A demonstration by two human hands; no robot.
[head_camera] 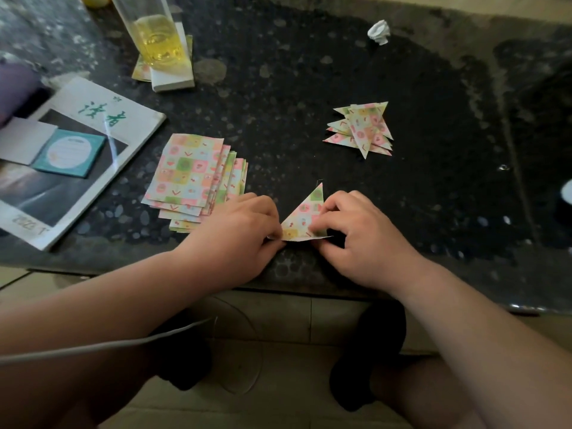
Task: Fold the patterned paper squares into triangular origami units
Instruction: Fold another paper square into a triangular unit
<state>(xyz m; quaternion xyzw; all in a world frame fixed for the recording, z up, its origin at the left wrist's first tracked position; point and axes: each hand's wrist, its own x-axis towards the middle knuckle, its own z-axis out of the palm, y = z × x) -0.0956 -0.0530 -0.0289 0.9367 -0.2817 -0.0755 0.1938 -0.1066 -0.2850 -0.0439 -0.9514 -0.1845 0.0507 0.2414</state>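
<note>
Paper triangle (305, 216) pinched at its base by left hand (238, 230) and right hand (365, 239); both grips hide its lower corners.

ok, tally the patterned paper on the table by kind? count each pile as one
Flat-sheet stacks: 2 (fanned stack, few sheets under white box)
Folded-triangle pile: 1
Triangle being folded: 1
Total: 4

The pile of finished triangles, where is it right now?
In the head view, the pile of finished triangles lies right of centre on the dark table, beyond the right hand.
</note>
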